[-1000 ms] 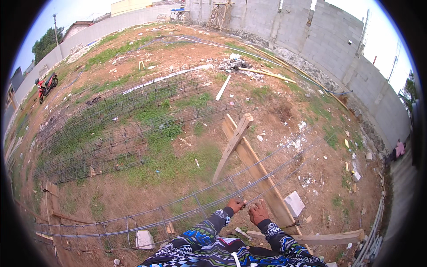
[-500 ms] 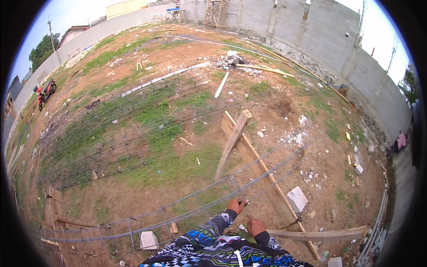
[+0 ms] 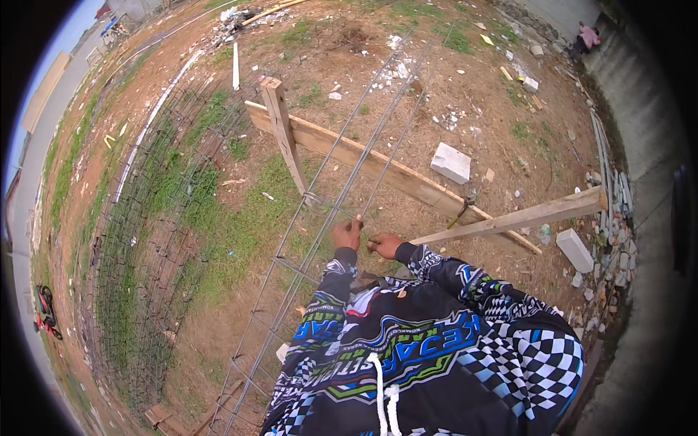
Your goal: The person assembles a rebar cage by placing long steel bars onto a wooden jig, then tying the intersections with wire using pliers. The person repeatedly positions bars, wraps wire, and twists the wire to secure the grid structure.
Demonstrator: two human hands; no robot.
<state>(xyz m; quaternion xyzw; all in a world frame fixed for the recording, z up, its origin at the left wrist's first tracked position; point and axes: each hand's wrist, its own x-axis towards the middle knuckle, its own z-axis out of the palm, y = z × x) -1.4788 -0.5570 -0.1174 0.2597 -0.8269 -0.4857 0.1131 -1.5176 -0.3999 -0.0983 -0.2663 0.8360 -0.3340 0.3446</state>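
Viewpoint is turning rightward, with the rebar cage [image 3: 296,269] running left of and beyond the left hand [image 3: 347,235] and right hand [image 3: 386,245], both narrowly curled, contents impossible to tell, work apparently staying there.

Head-worn, left one of paired fisheyes. Looks steeply down from close above, over patterned top [image 3: 429,341] to left hand [image 3: 347,235] and right hand [image 3: 387,245], taking in ground [image 3: 218,305] beyond.

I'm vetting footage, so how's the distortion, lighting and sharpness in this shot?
Head view: fisheye bending bows the leftmost rebar cages; head view: daylight looks diffuse, no hard shadows near the left hand; head view: the nearer rebar cage fades toward its far end.
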